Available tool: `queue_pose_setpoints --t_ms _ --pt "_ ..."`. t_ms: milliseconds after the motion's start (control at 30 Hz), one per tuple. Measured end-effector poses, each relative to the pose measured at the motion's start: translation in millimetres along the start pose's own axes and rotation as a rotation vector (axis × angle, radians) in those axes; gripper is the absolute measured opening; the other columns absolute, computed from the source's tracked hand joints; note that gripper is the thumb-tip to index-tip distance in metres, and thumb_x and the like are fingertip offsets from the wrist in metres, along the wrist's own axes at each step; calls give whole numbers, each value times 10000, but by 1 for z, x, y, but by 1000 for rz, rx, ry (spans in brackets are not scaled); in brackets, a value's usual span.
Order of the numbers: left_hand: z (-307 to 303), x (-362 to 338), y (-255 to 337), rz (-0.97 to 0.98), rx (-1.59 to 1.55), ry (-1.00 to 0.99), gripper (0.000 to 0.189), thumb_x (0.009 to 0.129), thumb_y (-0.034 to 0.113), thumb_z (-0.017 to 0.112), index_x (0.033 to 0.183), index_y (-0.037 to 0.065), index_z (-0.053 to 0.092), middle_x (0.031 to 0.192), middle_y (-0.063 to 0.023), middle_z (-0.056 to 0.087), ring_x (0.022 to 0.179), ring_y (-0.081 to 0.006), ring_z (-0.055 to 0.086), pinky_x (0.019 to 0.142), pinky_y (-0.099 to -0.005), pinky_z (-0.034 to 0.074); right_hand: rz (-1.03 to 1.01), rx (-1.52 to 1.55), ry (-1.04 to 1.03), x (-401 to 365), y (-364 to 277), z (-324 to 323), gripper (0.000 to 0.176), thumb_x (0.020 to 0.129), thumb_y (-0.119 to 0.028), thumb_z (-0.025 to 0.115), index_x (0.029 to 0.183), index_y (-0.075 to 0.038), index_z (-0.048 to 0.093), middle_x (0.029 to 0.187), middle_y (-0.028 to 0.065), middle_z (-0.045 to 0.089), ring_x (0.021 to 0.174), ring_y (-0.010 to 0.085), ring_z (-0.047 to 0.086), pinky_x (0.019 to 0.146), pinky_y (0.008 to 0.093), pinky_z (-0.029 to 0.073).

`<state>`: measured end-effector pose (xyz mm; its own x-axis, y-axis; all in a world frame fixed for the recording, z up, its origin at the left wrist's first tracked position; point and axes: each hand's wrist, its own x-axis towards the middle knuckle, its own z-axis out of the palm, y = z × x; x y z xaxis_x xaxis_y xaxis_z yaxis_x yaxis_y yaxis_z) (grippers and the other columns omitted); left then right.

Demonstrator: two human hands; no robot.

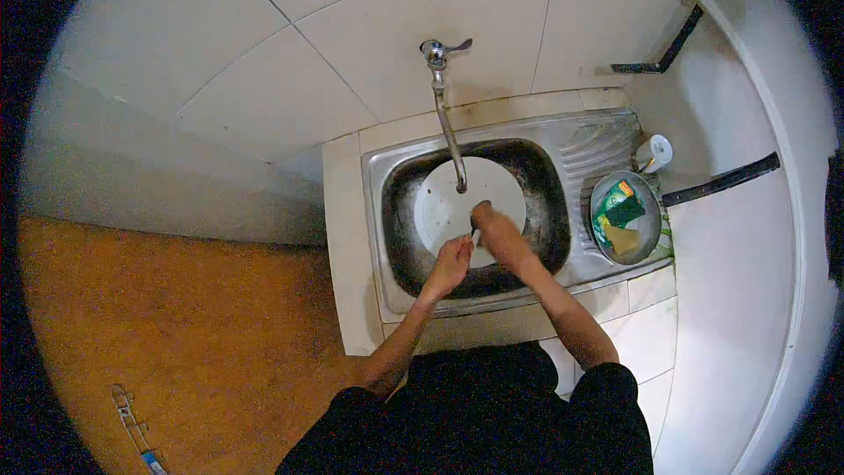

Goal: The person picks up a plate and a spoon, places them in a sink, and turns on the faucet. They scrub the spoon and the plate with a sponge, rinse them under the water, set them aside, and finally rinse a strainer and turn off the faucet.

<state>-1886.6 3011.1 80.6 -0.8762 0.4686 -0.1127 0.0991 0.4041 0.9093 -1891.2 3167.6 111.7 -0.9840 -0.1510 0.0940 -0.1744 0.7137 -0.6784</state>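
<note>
Inside the steel sink [384, 251] lies a large round white plate or basin [437, 202], with a few dark specks on it. Both of my hands are above its lower half. The fingers of my left hand [450, 268] are closed in a pinch. Close beside it, my right hand [499, 236] is closed too and somewhat blurred. A thin, shiny sliver [475, 234] shows between the two hands, too small to name. Just above them hangs the spout of the tap [448, 127]. I cannot see any water running.
On the ribbed drainboard [602, 145] to the right stands a round metal bowl [651, 242] with a green scouring pad [626, 211], a yellowish sponge [622, 239] and a green packet. A white cup [656, 153] is behind it. A metal rack [132, 427] lies on the orange-brown floor.
</note>
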Motion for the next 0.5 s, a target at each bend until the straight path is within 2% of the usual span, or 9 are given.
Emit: queue_pose_setpoints --t_ms 33,67,100,133,200,267,367,467,500 --pt "2 4 0 96 32 52 315 910 203 330 706 -20 419 556 -133 386 539 -177 361 518 -359 337 -27 5 4 -5 -5 10 284 634 30 537 891 6 419 838 206 497 788 392 526 654 433 448" --pt "2 6 0 103 29 50 315 910 203 330 706 -20 419 556 -133 386 539 -177 361 518 -359 337 -54 5 9 -7 -5 15 269 631 35 535 869 8 412 827 206 490 775 399 522 642 438 445" --pt "-3 3 11 33 47 2 312 910 200 330 703 -15 422 547 -134 388 527 -180 358 510 -360 335 319 187 -194 1 4 12 272 641 39 519 893 8 419 826 207 484 733 408 523 603 445 441" --pt "-7 -2 19 -43 70 -47 310 910 197 329 699 -10 424 538 -135 391 515 -184 354 503 -362 333 321 190 -195 3 5 5 272 641 39 519 893 8 419 826 207 484 733 408 523 603 445 441" --pt "-6 -1 28 -26 63 -5 310 910 200 333 699 -6 428 529 -122 391 505 -180 351 491 -356 328 -135 -89 115 4 4 -5 271 649 43 511 901 2 421 837 211 482 717 407 525 581 447 436" --pt "-5 2 27 4 50 35 310 910 203 337 699 -2 433 520 -109 392 495 -177 347 480 -350 322 -63 -122 97 0 0 10 280 642 49 515 903 -4 426 843 204 483 734 394 529 588 448 432" --pt "-6 -2 16 -10 56 -7 317 912 217 342 703 -2 436 523 -71 384 497 -156 347 468 -327 312 -7 -114 -27 5 6 -4 291 663 5 532 939 -14 444 867 197 490 743 378 533 606 444 438" --pt "-7 -6 38 15 73 62 317 913 217 340 705 1 442 529 -45 382 497 -138 348 458 -308 304 -28 -152 47 -2 3 21 262 675 -23 543 917 -19 441 858 196 494 746 374 533 612 434 443" --pt "-10 -6 43 -76 4 46 318 914 214 338 699 2 437 529 -44 376 500 -135 346 460 -306 305 -144 -177 64 -7 -12 9 254 673 -19 543 905 -18 440 848 186 497 735 370 535 618 427 450"
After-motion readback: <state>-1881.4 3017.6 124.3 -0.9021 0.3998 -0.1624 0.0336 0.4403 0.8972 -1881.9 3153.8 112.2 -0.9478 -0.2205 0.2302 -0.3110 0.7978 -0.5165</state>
